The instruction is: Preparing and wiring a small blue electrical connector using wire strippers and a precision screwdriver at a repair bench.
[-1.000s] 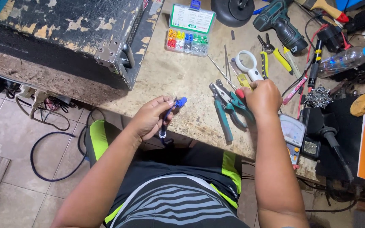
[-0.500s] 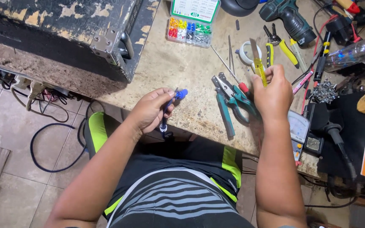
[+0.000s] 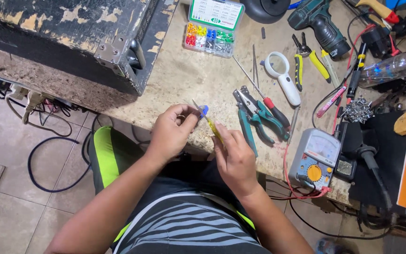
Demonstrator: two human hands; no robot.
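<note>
Left hand (image 3: 172, 129) sits at the bench edge, fingers pinched together on a small blue connector (image 3: 205, 111), which pokes out just past the thumb and forefinger. Right hand (image 3: 233, 155) is close beside it, fingers clamped round a thin yellow-handled tool (image 3: 212, 126); I can see its metal tip slanting up to the connector, the two meeting between my hands. Whether the tip is actually inside the connector I cannot tell, it's too small.

Both hands hover over the near rim of the bench (image 3: 184, 80), right above my lap. Just right of the right hand lie teal-handled pliers (image 3: 254, 117), with a red-handled screwdriver (image 3: 264, 96) slanting across them. Past those, a magnifier (image 3: 283, 75) with a white handle, and yellow-handled cutters (image 3: 306, 61) near it. A grey meter (image 3: 316, 157) sits at the bench edge to the right, red lead trailing beneath it. Far side of the bench: a clear parts box (image 3: 210, 37) with coloured compartments, and a dark green drill (image 3: 318, 23). A scuffed black case (image 3: 71, 37) fills the left of the bench, well apart from my hands
</note>
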